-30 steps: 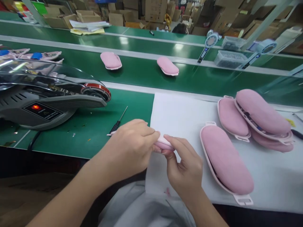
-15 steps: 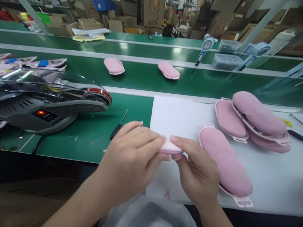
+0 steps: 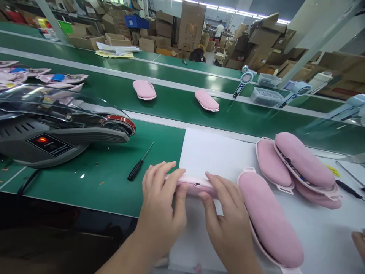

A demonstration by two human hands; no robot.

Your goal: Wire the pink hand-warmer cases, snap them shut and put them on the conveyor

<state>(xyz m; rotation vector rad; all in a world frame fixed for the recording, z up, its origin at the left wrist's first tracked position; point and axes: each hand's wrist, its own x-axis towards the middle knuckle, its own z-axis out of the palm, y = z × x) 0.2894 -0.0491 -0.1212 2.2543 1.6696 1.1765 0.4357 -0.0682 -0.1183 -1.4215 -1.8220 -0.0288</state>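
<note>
Both my hands hold one pink oval pad edge-on at the near edge of a white sheet. My left hand wraps its left end, fingers over the top. On its right end, my right hand has the fingers curled over the rim. A small dark port shows on the pad's facing side. Another pink pad lies just right of my right hand, and a stack of pink pads sits farther right on the sheet.
A grey machine with a red light stands at left, a black screwdriver beside it. Two pink pads lie on the green conveyor. Handheld fans, clear bins and cardboard boxes sit beyond. Someone's fingertip shows at right.
The camera has tilted up. My hands have turned the pad so its side edge faces me and shifted their grip to its two ends, lower in view.
</note>
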